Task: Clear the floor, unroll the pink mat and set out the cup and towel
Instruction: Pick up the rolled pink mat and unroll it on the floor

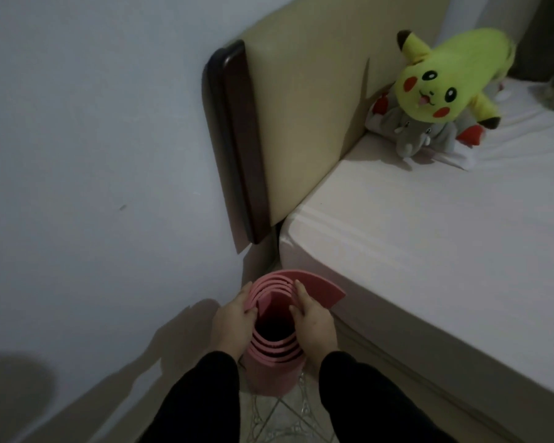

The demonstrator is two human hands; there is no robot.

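Observation:
The pink mat (274, 375) stands upright, rolled into a loose spiral, in the narrow gap between the wall and the bed. Its top end faces me and its loose outer flap sticks out to the right. My left hand (232, 321) grips the left side of the roll's top edge. Over on the right side of that edge, my right hand (314, 326) has its fingers hooked in between the layers. Black sleeves cover both forearms. No cup or towel is in view.
A bed with a white sheet (429, 251) fills the right. Its beige headboard (301, 123) with a dark wooden edge stands against the wall (93, 155). A yellow plush toy (445, 78) lies on a grey plush toy (422, 135) at the bed's head. Thin wire shapes (285, 420) lie on the floor below the roll.

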